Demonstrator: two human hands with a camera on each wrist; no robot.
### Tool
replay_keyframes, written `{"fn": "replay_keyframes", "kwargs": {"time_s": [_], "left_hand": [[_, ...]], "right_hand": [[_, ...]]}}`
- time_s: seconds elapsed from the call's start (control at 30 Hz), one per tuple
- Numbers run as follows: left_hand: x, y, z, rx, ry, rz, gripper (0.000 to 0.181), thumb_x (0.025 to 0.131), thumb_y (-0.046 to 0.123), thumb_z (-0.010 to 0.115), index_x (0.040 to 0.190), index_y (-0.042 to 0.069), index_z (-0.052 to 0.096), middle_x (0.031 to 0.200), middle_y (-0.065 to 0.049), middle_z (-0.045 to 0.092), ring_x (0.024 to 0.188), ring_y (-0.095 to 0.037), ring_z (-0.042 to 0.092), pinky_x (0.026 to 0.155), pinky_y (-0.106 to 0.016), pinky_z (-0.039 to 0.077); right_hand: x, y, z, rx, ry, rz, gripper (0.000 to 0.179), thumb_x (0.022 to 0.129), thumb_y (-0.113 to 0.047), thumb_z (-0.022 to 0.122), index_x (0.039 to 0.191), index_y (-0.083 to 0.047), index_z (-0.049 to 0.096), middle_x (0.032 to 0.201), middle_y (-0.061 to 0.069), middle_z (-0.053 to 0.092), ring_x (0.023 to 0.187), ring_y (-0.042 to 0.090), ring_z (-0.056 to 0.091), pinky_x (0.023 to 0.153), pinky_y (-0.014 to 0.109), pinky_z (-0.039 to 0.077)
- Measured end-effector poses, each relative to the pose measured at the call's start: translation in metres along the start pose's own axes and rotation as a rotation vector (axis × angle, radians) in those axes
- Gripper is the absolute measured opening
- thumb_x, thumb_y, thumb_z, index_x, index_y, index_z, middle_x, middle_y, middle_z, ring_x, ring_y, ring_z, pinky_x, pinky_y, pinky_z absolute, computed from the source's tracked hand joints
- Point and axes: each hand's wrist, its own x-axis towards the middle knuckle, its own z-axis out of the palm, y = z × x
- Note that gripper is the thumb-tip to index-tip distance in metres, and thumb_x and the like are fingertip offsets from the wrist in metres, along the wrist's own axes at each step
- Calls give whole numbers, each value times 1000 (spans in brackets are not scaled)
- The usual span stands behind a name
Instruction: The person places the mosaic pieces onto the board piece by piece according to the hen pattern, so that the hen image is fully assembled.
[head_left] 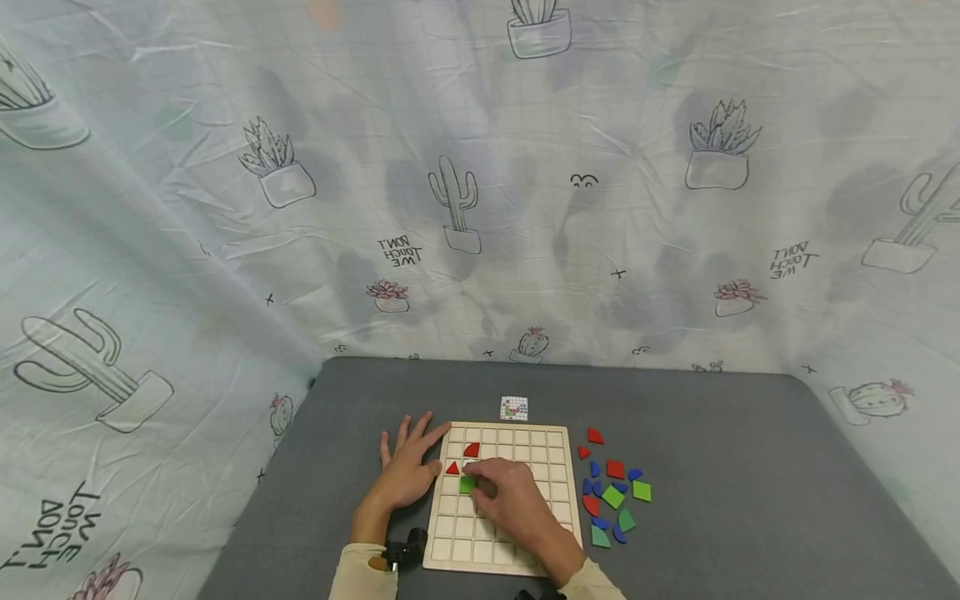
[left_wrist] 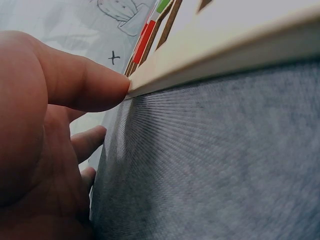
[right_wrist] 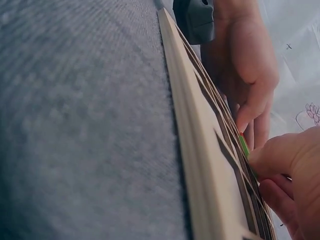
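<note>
Presumably to steady the board (head_left: 536,454), I rest the spread left hand (head_left: 407,477) at its ten-o'clock edge; the right hand's (head_left: 516,498) grip looks narrow near the green square (head_left: 467,485), contents indeterminable.

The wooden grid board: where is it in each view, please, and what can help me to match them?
Head: the wooden grid board lies at the lower centre, on the grey table.
Left wrist: the board crosses the upper right, seen from a low angle.
Right wrist: the board slants from the top centre down to the bottom.
Shared landmark: the left hand, visible in all three views.
</note>
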Motion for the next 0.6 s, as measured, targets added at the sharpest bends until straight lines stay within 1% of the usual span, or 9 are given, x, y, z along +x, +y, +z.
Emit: {"fn": "replay_keyframes", "kwargs": {"time_s": [0.07,0.17,0.27,0.37,0.47,0.53,0.6], "left_hand": [[0,-2,1,0,5,0,62,98,6,62,159,15,60,176,-27,33,166,-57,5,125,-77,-18],[1,-1,0,4,-3,-12,62,98,5,62,160,14,59,176,-26,32,167,-57,5,125,-78,-18],[1,3,-2,24,-21,-33,62,99,5,62,160,15,59,178,-24,31,167,-56,5,126,-77,-18],[1,6,-3,40,-37,-48,61,101,5,63,161,16,58,179,-22,30,168,-54,3,126,-76,-18],[1,6,-4,47,-45,-59,62,101,5,64,162,18,57,180,-20,29,169,-53,3,127,-76,-18],[0,7,-4,44,-46,-58,63,101,5,65,162,18,57,180,-20,29,169,-53,3,126,-76,-18],[0,7,-5,38,-48,-57,63,101,4,65,162,18,57,180,-20,29,169,-53,2,126,-76,-19]], "right_hand": [[-1,0,0,6,2,1,28,90,1,84,117,-8,84,115,1,84,108,15,80,92,34,67],[-3,0,-4,39,-9,-1,31,90,0,84,120,-8,84,117,1,84,107,16,80,92,34,66],[-7,0,-12,124,-46,29,35,91,-6,86,125,-9,83,122,1,83,107,17,80,92,35,66],[-15,2,-25,205,-85,80,40,93,-18,88,132,-12,81,129,-1,81,111,19,81,94,36,66],[-24,6,-40,287,-106,129,48,94,-30,89,136,-11,79,134,0,79,116,24,80,99,41,66],[-31,9,-51,337,-110,150,53,93,-35,89,138,-10,77,136,2,78,121,28,79,102,45,65],[-39,14,-63,380,-109,171,56,93,-36,89,140,-8,76,137,6,78,124,31,77,106,47,63]]}}
